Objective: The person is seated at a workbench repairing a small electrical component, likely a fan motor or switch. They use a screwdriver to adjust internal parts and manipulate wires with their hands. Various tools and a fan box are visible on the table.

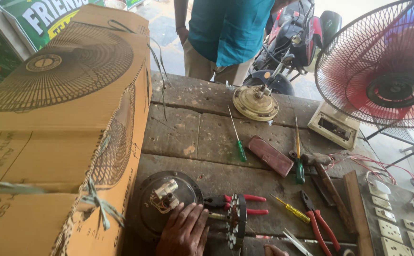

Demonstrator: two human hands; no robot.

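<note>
Resting flat, left hand on round motor housing, fingers spread

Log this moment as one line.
left hand: resting on round motor housing | right hand: mostly out of frame | nearby: red-handled pliers, yellow screwdriver

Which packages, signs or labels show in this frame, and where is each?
Cardboard box: large, brown, on the workbench's left side, fan line drawings printed on it, tied with pale string.
Signboard: top left behind the box, green with white and yellow lettering.
No screens visible.
</note>
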